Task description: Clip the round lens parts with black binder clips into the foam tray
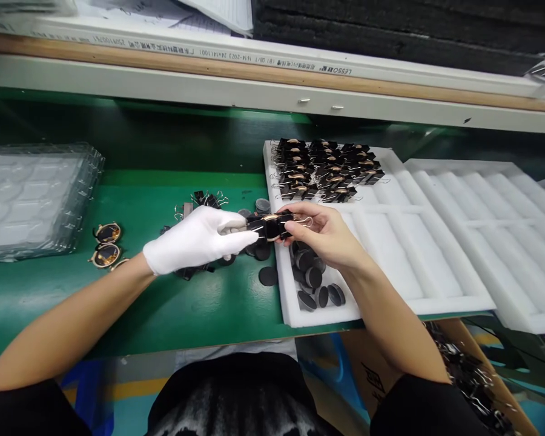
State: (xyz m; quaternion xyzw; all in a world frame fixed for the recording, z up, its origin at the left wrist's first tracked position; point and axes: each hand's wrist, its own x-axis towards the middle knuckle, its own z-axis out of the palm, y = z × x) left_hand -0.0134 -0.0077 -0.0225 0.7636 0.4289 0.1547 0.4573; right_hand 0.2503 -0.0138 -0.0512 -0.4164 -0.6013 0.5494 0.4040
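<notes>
In a white glove, my left hand (pixel 200 239) pinches a black binder clip (pixel 256 226) at the left side of a round, gold-rimmed piece like a watch case (pixel 271 227). My bare right hand (pixel 329 233) grips a second black binder clip (pixel 285 223) on its right side. The held piece is level, above the edge where the green table meets a white foam tray (pixel 287 306). Behind my left hand lies a pile of loose binder clips (pixel 209 198), partly hidden. Dark round discs (pixel 267 276) lie on the table below the held piece.
Rows of clipped gold-rimmed pieces (pixel 329 166) fill the tray's back compartments; dark discs (pixel 313 277) sit in its front one. Another foam tray (pixel 499 224) stands right. Gold-rimmed pieces (pixel 106 245) and stacked clear plastic trays (pixel 31 200) lie left. A clip-filled cardboard box (pixel 472 375) sits below.
</notes>
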